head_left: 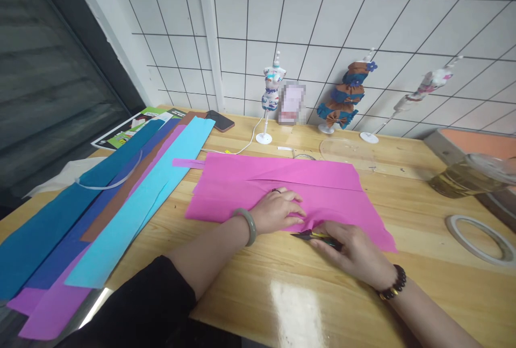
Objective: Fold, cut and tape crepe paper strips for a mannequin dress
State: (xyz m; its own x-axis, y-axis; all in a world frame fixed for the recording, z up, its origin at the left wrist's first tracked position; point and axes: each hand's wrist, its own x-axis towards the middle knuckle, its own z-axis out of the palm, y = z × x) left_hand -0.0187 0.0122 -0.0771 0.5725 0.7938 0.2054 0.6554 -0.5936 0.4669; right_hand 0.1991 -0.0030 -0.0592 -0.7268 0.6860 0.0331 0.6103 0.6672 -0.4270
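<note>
White tiled wall backs the wooden counter (250,262), and from the head view I see my left hand (278,211) spread flat, palm down, on the pink tissue sheet (306,187) lying mid-counter. My right hand (355,251) is closed around a small cutter (312,236), its tip at the sheet's near edge, just beside my left fingers. I judge the thin paper could tear or bunch if the blade drags, and those fingers sit close enough to be nicked. Blue, brown and purple strips (100,214) lie to the left.
</note>
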